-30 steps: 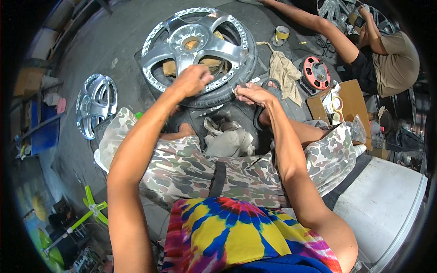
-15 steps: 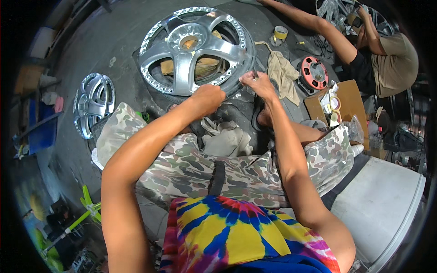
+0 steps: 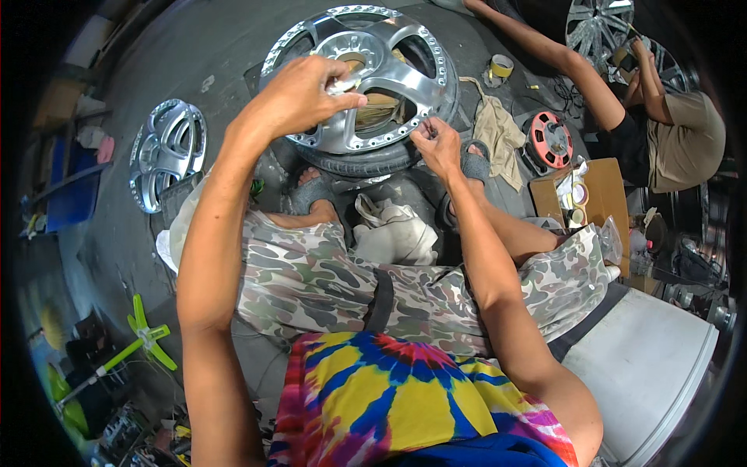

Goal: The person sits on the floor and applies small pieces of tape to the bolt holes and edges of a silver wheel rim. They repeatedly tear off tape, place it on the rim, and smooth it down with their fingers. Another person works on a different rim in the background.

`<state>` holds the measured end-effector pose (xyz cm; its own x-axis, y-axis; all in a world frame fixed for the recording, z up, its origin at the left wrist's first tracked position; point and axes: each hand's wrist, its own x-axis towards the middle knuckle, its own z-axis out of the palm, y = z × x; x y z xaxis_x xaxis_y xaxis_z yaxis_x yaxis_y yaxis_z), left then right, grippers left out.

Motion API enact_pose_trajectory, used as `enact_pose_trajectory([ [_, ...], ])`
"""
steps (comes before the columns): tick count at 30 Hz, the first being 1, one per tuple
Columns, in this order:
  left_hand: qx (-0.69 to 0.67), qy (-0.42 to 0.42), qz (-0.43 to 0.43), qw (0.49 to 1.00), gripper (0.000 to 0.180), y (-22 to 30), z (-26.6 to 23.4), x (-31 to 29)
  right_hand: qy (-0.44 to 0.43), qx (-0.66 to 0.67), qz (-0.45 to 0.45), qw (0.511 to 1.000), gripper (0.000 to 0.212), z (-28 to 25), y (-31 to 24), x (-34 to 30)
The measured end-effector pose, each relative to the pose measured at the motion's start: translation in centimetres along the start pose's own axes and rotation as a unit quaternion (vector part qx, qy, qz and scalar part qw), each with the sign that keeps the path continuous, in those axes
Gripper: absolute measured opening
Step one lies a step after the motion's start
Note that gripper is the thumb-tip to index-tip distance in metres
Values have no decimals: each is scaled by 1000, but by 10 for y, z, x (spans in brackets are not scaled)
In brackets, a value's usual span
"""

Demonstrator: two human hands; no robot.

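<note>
A silver five-spoke alloy wheel (image 3: pixel 334 142) lies face up on a black tire (image 3: pixel 366 163) in front of me, its rim edge ringed with bolts. My left hand (image 3: pixel 303 97) is raised over the wheel's left spokes, thumb pointing right and fingers curled. A small pale thing shows by its fingers, too unclear to name. Near the wheel's right front edge, my right hand (image 3: pixel 437 146) has thumb and fingertips pinched together; what they hold, if anything, is too small to tell. Brown wooden pieces (image 3: pixel 379 113) show through the wheel's openings.
Another silver wheel (image 3: pixel 167 156) leans at the left. A grey-white cloth (image 3: pixel 395 233) lies between my feet; a beige cloth (image 3: pixel 496 132), tape roll (image 3: pixel 500 68), red reel (image 3: pixel 550 140) and cardboard box (image 3: pixel 603 191) are on the right. A co-worker (image 3: pixel 685 144) sits beyond, handling another wheel.
My left hand has lifted from the wheel's front edge and moved up and left over its spokes. My right hand stays by the right front edge, fingers still pinched. The view has shifted slightly.
</note>
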<state>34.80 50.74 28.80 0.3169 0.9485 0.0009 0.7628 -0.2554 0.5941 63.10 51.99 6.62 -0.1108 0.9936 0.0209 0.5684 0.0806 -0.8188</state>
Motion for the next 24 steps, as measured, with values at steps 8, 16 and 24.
enact_pose_trajectory([
  [8,36,-66,20,997,38,-40,81,1,-351,170,66,919,15,-26,-20,8],
  [16,8,-238,-26,971,23,-37,143,-7,-438,216,134,862,13,-44,-51,8],
  [24,-49,-227,-79,970,38,-71,51,-1,-313,74,138,937,22,-49,-2,24],
])
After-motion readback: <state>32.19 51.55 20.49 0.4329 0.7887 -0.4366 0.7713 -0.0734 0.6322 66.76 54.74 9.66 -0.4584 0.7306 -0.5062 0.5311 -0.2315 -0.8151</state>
